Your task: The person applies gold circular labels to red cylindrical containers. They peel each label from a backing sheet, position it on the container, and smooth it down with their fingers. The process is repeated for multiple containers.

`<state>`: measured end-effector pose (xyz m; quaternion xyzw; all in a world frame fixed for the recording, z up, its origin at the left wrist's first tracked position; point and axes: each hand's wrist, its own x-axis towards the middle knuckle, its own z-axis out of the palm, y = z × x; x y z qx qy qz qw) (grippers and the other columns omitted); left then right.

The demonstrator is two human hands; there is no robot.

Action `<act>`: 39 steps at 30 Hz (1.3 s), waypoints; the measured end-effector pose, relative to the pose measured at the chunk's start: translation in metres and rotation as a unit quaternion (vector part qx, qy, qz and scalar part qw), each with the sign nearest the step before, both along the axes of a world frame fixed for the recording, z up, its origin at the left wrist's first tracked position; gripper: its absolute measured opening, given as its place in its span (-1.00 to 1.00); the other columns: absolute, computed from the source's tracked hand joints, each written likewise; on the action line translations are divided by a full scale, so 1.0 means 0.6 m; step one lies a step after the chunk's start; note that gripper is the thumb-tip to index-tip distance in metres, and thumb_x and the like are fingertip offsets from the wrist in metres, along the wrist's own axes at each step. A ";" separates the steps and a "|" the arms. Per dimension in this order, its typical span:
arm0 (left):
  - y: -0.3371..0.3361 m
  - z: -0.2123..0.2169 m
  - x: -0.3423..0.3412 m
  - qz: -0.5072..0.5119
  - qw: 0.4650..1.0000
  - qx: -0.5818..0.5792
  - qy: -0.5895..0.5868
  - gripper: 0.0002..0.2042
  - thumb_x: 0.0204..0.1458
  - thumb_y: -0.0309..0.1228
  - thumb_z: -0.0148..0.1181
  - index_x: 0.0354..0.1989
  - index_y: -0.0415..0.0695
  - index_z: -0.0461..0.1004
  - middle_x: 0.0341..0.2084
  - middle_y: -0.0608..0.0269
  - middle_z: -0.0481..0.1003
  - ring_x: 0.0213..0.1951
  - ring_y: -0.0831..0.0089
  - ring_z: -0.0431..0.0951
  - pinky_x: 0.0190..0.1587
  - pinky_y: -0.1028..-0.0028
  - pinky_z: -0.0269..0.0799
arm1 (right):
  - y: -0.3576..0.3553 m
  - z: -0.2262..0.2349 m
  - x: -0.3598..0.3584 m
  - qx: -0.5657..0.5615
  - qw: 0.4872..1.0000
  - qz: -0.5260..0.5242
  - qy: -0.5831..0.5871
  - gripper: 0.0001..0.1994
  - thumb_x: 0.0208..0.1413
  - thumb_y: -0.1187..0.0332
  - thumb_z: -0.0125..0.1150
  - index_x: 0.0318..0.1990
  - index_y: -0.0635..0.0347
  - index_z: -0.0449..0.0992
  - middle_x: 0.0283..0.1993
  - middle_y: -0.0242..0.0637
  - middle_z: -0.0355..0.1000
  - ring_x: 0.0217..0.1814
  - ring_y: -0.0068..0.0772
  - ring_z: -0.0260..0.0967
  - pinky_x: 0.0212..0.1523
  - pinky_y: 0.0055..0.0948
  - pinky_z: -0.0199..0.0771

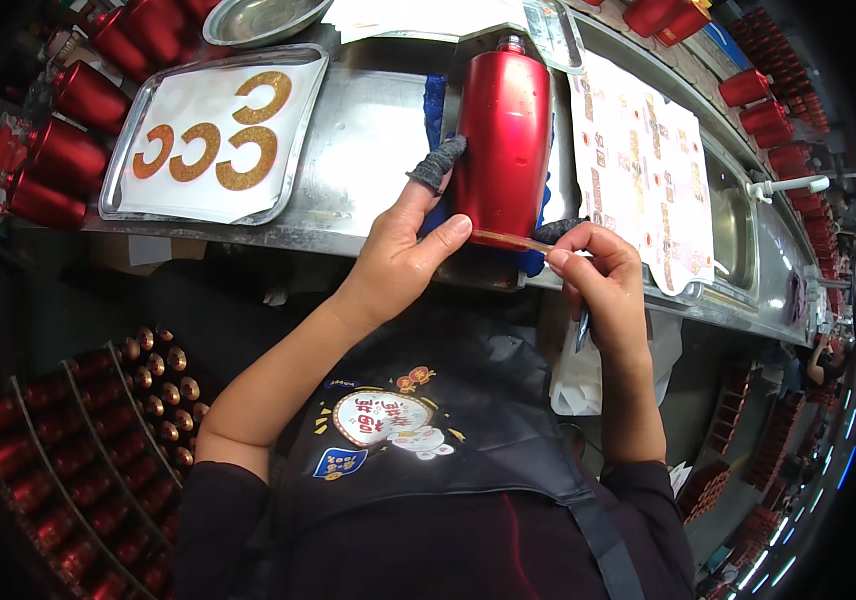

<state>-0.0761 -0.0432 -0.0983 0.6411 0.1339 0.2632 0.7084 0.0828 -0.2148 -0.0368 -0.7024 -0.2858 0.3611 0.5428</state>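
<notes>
A glossy red bottle (506,140) lies on its back on a blue cloth (435,105), neck pointing away and base toward me. My left hand (398,240) grips its left side, a grey finger cover (436,163) on one finger and the thumb at the base edge. Along that edge runs a thin gold-tan strip (511,240). Its right end is pinched between thumb and fingertips of my right hand (603,275), which also has a dark finger cover. A slim blue tool (582,330) shows below the right palm, mostly hidden by the hand.
A metal tray (300,130) with gold C-shaped decals on white paper sits left. Right of the bottle lies a printed decal sheet (638,170), beside a sink (733,220) with a white tap (788,187). Red bottles (68,160) stand far left; racked ones (68,480) fill the lower left.
</notes>
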 end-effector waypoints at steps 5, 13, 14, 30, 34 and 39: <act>0.008 -0.017 0.006 0.022 0.998 0.054 0.022 -0.33 0.23 -0.30 0.24 0.47 -0.18 0.12 0.35 0.00 0.24 0.41 0.21 0.19 0.43 0.29 0.05 | -0.007 0.012 -0.007 0.005 1.000 -0.009 0.007 -0.90 0.12 0.42 0.25 -0.38 0.24 0.51 -0.60 -0.53 0.31 -0.66 -0.80 0.16 -0.66 -0.71 0.10; 0.000 -0.026 0.008 0.022 0.994 0.100 0.038 -0.25 0.21 -0.18 0.27 0.49 -0.16 0.07 0.35 -0.03 0.24 0.38 0.09 0.15 0.44 0.19 -0.04 | -0.015 0.016 -0.002 -0.001 1.000 -0.017 0.004 -0.88 0.11 0.41 0.19 -0.42 0.24 0.47 -0.66 -0.50 0.28 -0.71 -0.74 0.10 -0.67 -0.67 0.05; -0.002 -0.023 0.008 0.025 0.993 0.107 0.042 -0.25 0.21 -0.17 0.27 0.49 -0.16 0.06 0.35 -0.05 0.24 0.38 0.08 0.15 0.44 0.18 -0.05 | -0.015 0.014 0.002 0.001 1.000 -0.018 0.020 -0.89 0.10 0.42 0.21 -0.42 0.23 0.48 -0.60 -0.50 0.32 -0.66 -0.75 0.15 -0.63 -0.67 0.09; -0.011 -0.008 0.000 0.005 1.000 0.015 0.005 -0.31 0.25 -0.38 0.20 0.49 -0.28 0.02 0.42 -0.01 0.16 0.41 0.27 0.18 0.43 0.32 0.05 | -0.020 -0.007 0.001 0.025 0.997 -0.043 0.058 -0.88 0.12 0.42 0.17 -0.42 0.22 0.44 -0.67 -0.49 0.26 -0.74 -0.73 0.07 -0.68 -0.66 0.02; -0.013 -0.008 0.004 0.023 0.999 0.042 0.017 -0.28 0.22 -0.31 0.26 0.47 -0.29 0.06 0.38 -0.02 0.20 0.41 0.23 0.18 0.43 0.30 0.04 | -0.021 -0.012 0.004 0.028 0.996 -0.055 0.060 -0.88 0.13 0.42 0.16 -0.42 0.22 0.44 -0.66 -0.49 0.27 -0.74 -0.73 0.07 -0.69 -0.66 0.02; -0.017 -0.007 0.006 0.027 0.998 0.054 0.014 -0.28 0.21 -0.30 0.27 0.46 -0.30 0.07 0.37 -0.03 0.21 0.40 0.23 0.20 0.42 0.31 0.05 | -0.026 -0.019 0.009 0.029 0.996 -0.055 0.059 -0.88 0.14 0.41 0.16 -0.42 0.21 0.44 -0.65 -0.50 0.27 -0.74 -0.73 0.08 -0.69 -0.67 0.03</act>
